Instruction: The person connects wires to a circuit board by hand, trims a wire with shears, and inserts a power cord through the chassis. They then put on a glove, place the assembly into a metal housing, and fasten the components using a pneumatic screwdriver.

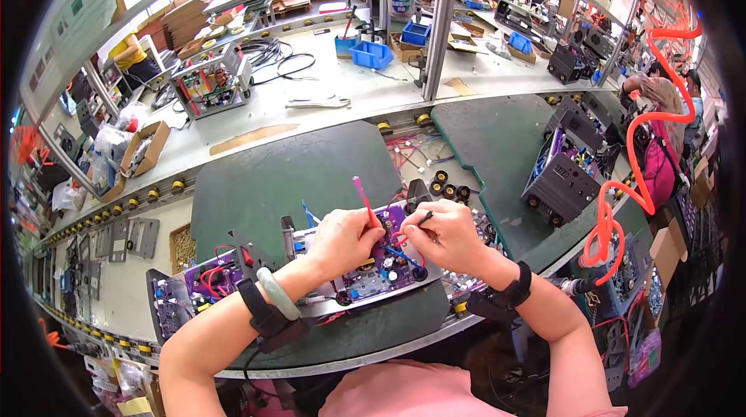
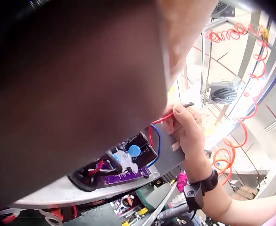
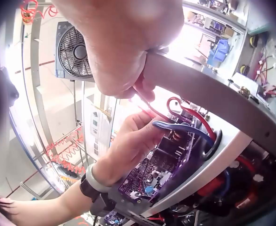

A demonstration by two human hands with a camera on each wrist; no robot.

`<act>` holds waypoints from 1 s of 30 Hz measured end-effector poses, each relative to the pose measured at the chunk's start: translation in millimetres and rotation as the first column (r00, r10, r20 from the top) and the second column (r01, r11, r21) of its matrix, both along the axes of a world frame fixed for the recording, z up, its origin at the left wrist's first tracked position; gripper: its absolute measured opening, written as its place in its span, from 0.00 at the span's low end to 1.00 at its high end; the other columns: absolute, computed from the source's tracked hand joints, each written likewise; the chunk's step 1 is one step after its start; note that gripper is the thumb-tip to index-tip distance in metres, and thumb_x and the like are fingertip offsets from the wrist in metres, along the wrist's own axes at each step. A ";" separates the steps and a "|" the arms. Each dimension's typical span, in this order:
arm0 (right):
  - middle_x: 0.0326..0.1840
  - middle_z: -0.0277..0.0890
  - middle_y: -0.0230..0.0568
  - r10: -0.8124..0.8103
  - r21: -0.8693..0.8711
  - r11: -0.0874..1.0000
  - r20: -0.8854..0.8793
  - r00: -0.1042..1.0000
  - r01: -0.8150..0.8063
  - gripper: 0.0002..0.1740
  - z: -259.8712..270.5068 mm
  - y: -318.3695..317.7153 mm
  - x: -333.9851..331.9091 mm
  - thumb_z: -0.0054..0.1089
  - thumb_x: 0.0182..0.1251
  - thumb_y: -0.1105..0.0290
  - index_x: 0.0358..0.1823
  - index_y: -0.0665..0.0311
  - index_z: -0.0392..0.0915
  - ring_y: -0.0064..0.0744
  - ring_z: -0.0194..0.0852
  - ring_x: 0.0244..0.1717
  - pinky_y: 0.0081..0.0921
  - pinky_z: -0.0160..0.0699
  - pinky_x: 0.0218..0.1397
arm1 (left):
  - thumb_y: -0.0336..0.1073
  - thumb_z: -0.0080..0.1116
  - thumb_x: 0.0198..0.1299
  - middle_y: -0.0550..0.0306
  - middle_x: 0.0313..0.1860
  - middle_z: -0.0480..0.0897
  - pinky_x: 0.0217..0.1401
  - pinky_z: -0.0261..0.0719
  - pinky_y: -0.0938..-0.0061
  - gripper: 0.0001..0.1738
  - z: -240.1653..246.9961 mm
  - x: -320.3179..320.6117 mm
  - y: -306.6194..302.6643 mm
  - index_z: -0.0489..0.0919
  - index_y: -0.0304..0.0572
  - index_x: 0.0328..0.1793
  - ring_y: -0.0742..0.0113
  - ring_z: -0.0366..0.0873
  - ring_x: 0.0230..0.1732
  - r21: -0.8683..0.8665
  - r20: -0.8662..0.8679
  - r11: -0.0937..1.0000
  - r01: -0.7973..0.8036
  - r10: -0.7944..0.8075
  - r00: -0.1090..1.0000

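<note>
Box (image 1: 183, 247) w/ gold bits (image 1: 185, 244), left of L hand (image 1: 342, 240). L hand & R hand (image 1: 449, 237) each pinch red wire (image 2: 162, 119).

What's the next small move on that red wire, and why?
Likely ease the black tip of the red wire down toward the purple board. The right hand pinches the wire behind the tip, the left hand holds it further along, and the tip points away from the board.

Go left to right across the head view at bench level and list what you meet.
In order: open cardboard box → spare purple board → left hand pinching a pink-red wire → right hand pinching a black-tipped wire → black metal unit → coiled red hose.
</note>
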State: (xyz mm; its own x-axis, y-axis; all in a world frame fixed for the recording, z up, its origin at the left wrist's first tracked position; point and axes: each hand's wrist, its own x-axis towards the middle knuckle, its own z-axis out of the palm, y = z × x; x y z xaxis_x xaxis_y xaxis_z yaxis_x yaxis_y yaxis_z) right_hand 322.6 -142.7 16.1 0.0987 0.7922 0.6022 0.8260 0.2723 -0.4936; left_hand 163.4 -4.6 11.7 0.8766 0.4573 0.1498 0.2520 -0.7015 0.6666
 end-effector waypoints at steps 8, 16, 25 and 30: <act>0.19 0.71 0.32 0.016 0.034 0.999 -0.026 1.000 -0.015 0.03 -0.9 -1.4 0.2 0.63 0.56 0.73 0.26 0.60 0.80 0.28 0.67 0.18 0.27 0.64 0.25 | 0.38 0.64 0.56 0.46 0.27 0.82 0.36 0.77 0.56 0.09 22.3 13.7 1.6 0.79 0.41 0.32 0.44 0.81 0.34 0.254 -0.266 0.942 0.218 -0.148 0.952; 0.18 0.71 0.34 0.021 -0.056 0.998 -0.212 0.977 -0.033 0.05 1.3 -0.7 0.4 0.68 0.58 0.70 0.28 0.62 0.82 0.33 0.67 0.20 0.29 0.64 0.26 | 0.31 0.62 0.55 0.47 0.30 0.80 0.34 0.77 0.54 0.07 3.8 4.8 -5.4 0.75 0.37 0.34 0.42 0.80 0.33 0.318 -0.126 0.914 0.252 -0.223 0.967; 0.22 0.77 0.36 0.129 -0.085 0.984 -0.271 0.954 -0.157 0.04 9.1 -3.3 3.8 0.67 0.58 0.71 0.31 0.63 0.83 0.32 0.70 0.22 0.29 0.67 0.29 | 0.31 0.60 0.54 0.47 0.30 0.82 0.34 0.79 0.56 0.05 10.1 14.7 4.0 0.77 0.40 0.36 0.44 0.82 0.33 0.338 -0.270 0.867 0.366 -0.284 0.920; 0.20 0.75 0.33 0.021 -0.026 0.999 -0.118 0.993 -0.024 0.04 -3.1 -3.7 0.8 0.68 0.57 0.71 0.29 0.62 0.83 0.30 0.68 0.21 0.26 0.64 0.34 | 0.42 0.63 0.54 0.46 0.26 0.83 0.38 0.80 0.55 0.10 36.5 18.9 6.2 0.84 0.45 0.30 0.44 0.82 0.33 0.322 -0.354 0.903 0.287 -0.166 0.920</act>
State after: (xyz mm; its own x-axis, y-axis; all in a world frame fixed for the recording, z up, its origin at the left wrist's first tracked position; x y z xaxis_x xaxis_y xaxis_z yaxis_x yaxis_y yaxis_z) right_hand 323.4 -146.3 13.0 0.1493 0.8111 0.5656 0.7557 0.2753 -0.5943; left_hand 182.3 1.6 48.2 0.9777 0.2077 -0.0322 0.2086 -0.9399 0.2703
